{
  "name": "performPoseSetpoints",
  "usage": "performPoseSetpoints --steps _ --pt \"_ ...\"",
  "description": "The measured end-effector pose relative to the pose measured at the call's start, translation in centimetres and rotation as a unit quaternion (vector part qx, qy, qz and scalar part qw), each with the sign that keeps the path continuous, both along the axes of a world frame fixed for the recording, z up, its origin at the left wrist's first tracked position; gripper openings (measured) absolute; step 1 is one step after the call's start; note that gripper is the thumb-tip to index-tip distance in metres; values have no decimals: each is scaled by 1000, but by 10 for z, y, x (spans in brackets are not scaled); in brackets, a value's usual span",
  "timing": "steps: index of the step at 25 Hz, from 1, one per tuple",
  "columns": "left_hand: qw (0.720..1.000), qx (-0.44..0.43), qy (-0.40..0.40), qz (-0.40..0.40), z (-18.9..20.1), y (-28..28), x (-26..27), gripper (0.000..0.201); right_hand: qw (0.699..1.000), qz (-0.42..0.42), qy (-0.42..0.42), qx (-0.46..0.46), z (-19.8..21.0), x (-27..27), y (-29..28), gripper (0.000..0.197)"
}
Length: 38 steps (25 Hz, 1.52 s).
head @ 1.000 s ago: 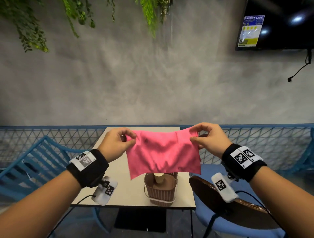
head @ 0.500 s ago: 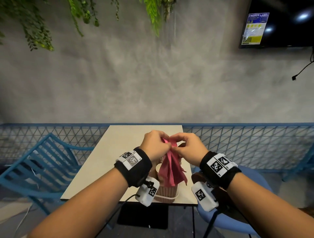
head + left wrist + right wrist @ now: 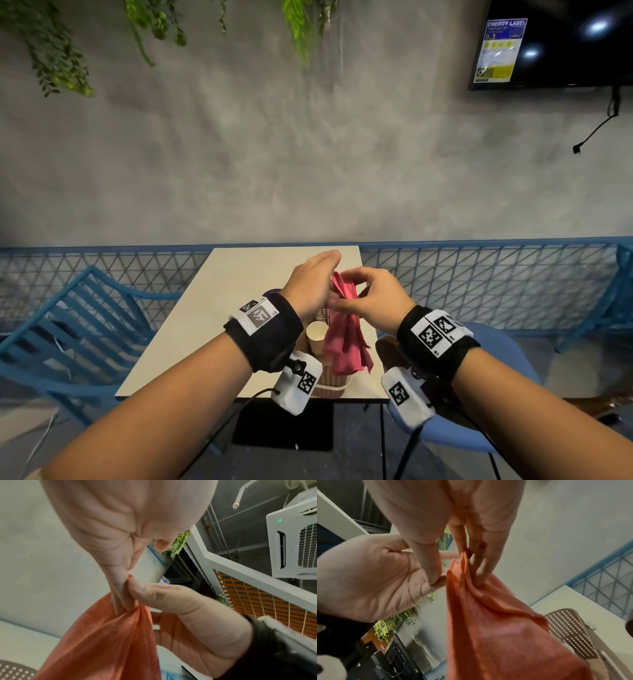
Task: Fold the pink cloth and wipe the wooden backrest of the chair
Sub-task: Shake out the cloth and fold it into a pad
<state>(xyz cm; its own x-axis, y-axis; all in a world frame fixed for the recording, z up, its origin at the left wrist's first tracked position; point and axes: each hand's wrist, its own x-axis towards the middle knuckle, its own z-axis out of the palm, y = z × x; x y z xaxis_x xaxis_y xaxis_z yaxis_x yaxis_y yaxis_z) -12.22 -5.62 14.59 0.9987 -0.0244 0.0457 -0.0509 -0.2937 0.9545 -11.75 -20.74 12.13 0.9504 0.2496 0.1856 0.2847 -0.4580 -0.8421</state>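
The pink cloth point(image 3: 345, 342) hangs doubled over in a narrow strip above the table's near end. My right hand point(image 3: 371, 296) pinches its top edge between thumb and fingers point(image 3: 479, 569). My left hand point(image 3: 313, 284) is beside it, palm open, with its straight fingers point(image 3: 120, 599) lying against the top of the cloth point(image 3: 106, 642). The chair's dark wooden backrest point(image 3: 386, 353) shows just right of the table, mostly hidden behind my right wrist; its blue seat point(image 3: 507, 356) lies beyond.
A brown woven basket point(image 3: 329, 389) with a paper cup point(image 3: 317, 337) stands on the beige table point(image 3: 233, 308) directly under the cloth. A blue slatted chair point(image 3: 68, 329) is at the left. A blue mesh railing point(image 3: 479, 281) runs along the grey wall.
The cloth was stretched wide between both hands. The hands came together, doubling it. Now my left fingers have straightened off their pinch while the right hand keeps the top edge.
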Motion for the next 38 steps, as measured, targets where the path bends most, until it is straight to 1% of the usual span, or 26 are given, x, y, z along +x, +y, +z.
performPoseSetpoints --steps 1,3,6,7,9,10,11,13,15,16,17,18,19,20,21,22,23,24,26,28,30,32,34,36,38 --pt "999 -43 27 -5 0 -2 -2 34 1000 -8 4 7 -1 -1 -2 63" --pt "992 -110 66 -17 1 -4 -7 38 999 -20 19 37 -5 -1 -10 63" --pt "978 -181 89 -60 -3 -9 -12 34 996 -44 17 70 -11 -2 -25 52" --pt "981 -164 79 -70 -6 -12 -13 33 995 -45 12 90 -12 -4 -30 49" --pt "992 -85 53 -77 -13 -17 -11 33 990 -34 1 140 -12 -7 -38 45" --pt "993 -58 49 -85 -15 -23 -11 31 988 -30 -9 154 -11 -7 -45 44" --pt "993 -49 54 -96 -16 -25 -11 29 986 -27 -20 161 -11 -6 -48 43" --pt "987 -59 81 -123 -14 -33 -14 28 986 -23 -35 164 -13 -3 -57 41" --pt "975 -103 114 -162 -7 -40 -21 27 984 -26 -30 173 -13 0 -65 41" --pt "970 -123 114 -177 -5 -44 -23 27 982 -26 -25 184 -12 0 -69 41" --pt "974 -118 86 -171 -6 -45 -22 28 980 -27 -21 197 -11 0 -72 41" --pt "986 -81 28 -141 -6 -46 -20 32 977 -25 -15 211 -10 0 -75 41" --pt "994 -12 -45 -99 -9 -44 -14 38 973 -19 -2 231 -9 -1 -78 41" --pt "988 80 -111 -72 -12 -40 -9 48 966 -5 19 258 -8 -2 -80 42" --pt "972 165 -151 -78 -16 -37 -4 59 956 14 46 288 -7 -4 -82 43" --pt "958 217 -152 -113 -19 -36 -1 65 946 34 72 314 -6 -5 -84 44" --pt "960 197 -120 -157 -21 -37 0 65 937 51 93 332 -6 -6 -87 45" --pt "969 141 -81 -186 -24 -39 0 62 931 63 109 344 -5 -7 -89 45" --pt "983 38 -30 -178 -28 -43 4 63 923 69 126 357 -5 -9 -92 44" --pt "985 -15 -7 -171 -32 -46 7 59 922 57 141 357 -8 -10 -96 41" --pt "982 -61 14 -178 -34 -49 8 47 920 53 175 346 -13 -13 -103 42" --pt "981 -110 21 -157 -34 -50 8 33 916 68 216 332 -20 -18 -109 48" --pt "981 -156 25 -112 -35 -49 8 20 912 92 238 322 -26 -26 -111 43" --pt "977 -197 38 -72 -40 -48 9 17 893 126 250 352 -30 -34 -109 38" --pt "973 -222 51 -38 -47 -52 5 15 874 147 250 391 -31 -37 -107 41"
